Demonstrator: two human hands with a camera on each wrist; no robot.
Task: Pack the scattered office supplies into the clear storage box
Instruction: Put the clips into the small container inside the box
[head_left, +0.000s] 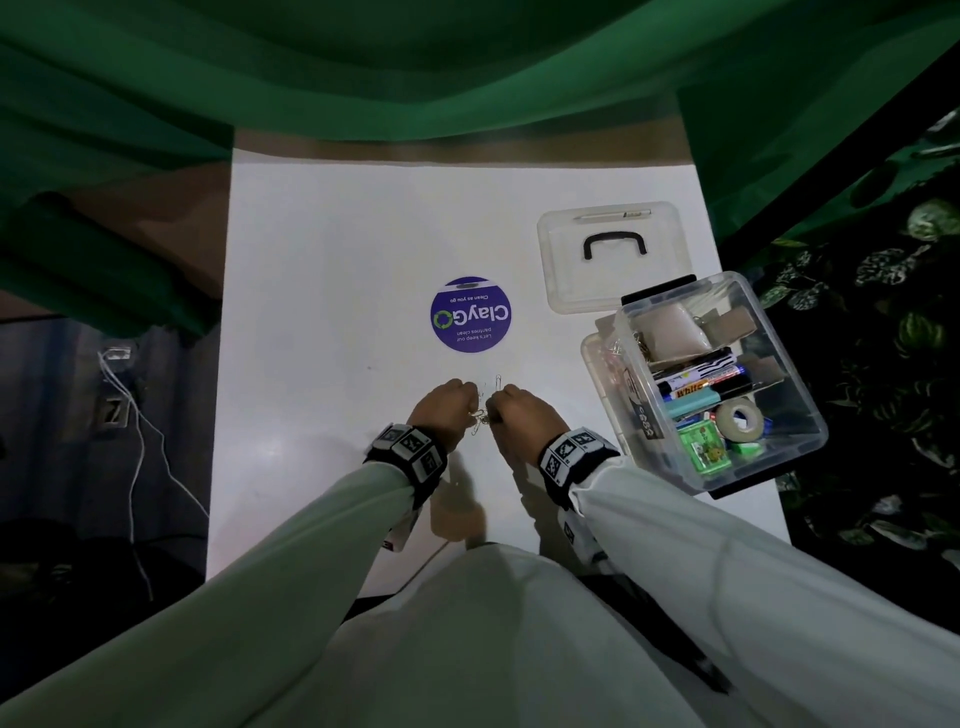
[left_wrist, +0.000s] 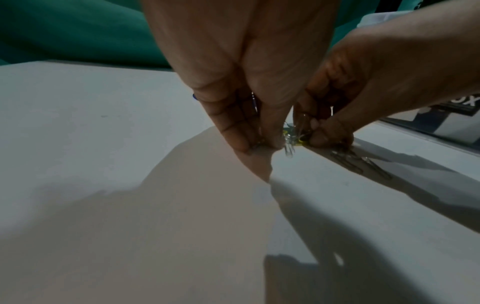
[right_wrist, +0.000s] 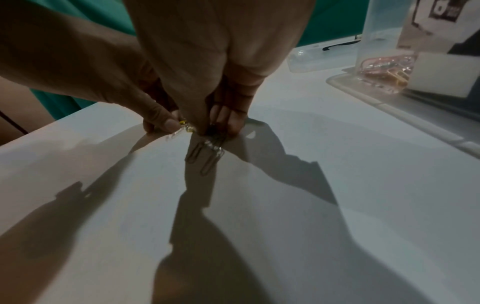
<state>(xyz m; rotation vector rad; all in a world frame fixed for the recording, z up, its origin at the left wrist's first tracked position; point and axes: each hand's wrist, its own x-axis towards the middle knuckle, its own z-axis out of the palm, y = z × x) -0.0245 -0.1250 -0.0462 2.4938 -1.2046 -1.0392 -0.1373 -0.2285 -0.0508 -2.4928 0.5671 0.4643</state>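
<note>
Both hands (head_left: 480, 410) pinching paper clips (right_wrist: 207, 148), btwn fingertips

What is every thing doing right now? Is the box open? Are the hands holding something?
Clear plastic storage box: open, partly filled with supplies.
Clear box lid with black handle: off, lying flat on the table behind the box.
Small metal paper clips: bunched on the white table.
Left hand: pinching the clips.
Right hand: pinching the clips.

Both hands fingertips-down on white table (left_wrist: 103, 144), left hand (left_wrist: 241, 82) and right hand (left_wrist: 376, 82) pinching paper clips (left_wrist: 291, 139)
</note>
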